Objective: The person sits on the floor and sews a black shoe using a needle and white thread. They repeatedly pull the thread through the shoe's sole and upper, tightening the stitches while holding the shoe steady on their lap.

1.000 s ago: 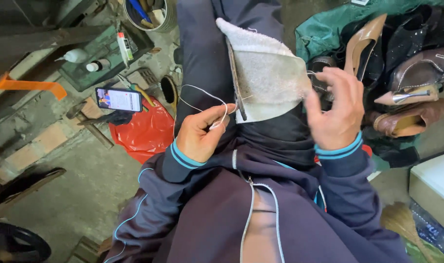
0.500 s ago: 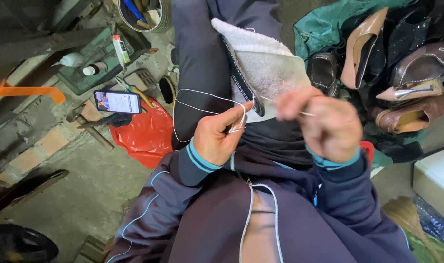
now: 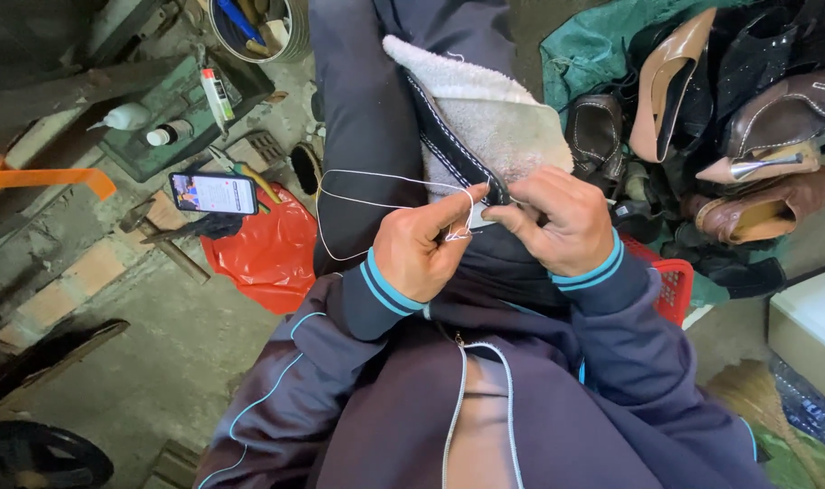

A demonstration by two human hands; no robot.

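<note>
thread (image 3: 376,177): thin white string | shoe lining (image 3: 494,122): fuzzy cloth | bag (image 3: 267,249): glossy red plastic

Both hands meet mid-frame, just above centre, over the lap. Left hand (image 3: 423,246) sits centre-left, back of hand to camera, fingers curled, thumb and index pinched to a tight grip at upper right of the hand. Right hand (image 3: 557,222) sits just right of it, knuckles up, fingers bent down and inward, thumb tucked toward the left hand's fingertips, nearly touching. Both wrists in dark sleeves with blue-striped cuffs. Forearms angle up from the lower frame, elbows out, converging toward the hands.
</note>
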